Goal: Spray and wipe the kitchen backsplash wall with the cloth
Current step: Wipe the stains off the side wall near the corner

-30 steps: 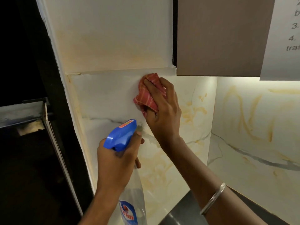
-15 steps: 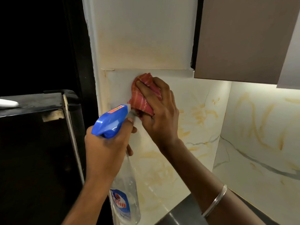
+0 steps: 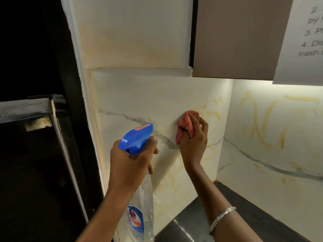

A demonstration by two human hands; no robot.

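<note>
The backsplash wall [image 3: 139, 95] is pale marble with grey veins and yellowish streaks, and turns a corner to a second panel on the right. My right hand [image 3: 194, 140] grips a bunched red checked cloth [image 3: 185, 124] and presses it against the wall at mid height. My left hand [image 3: 131, 165] holds a clear spray bottle [image 3: 141, 203] by its neck, below the blue trigger head, which points at the wall left of the cloth. The bottle is upright and apart from the wall.
A brown upper cabinet [image 3: 236, 37] hangs above right, with a printed paper sheet [image 3: 305, 41] on it. A dark countertop [image 3: 192, 224] lies below the wall. On the left stands a black appliance [image 3: 26, 154] beside a dark gap.
My right hand has carried the cloth down and to the right from the top edge of the marble panel. The spray bottle stays in my left hand, roughly in place.
</note>
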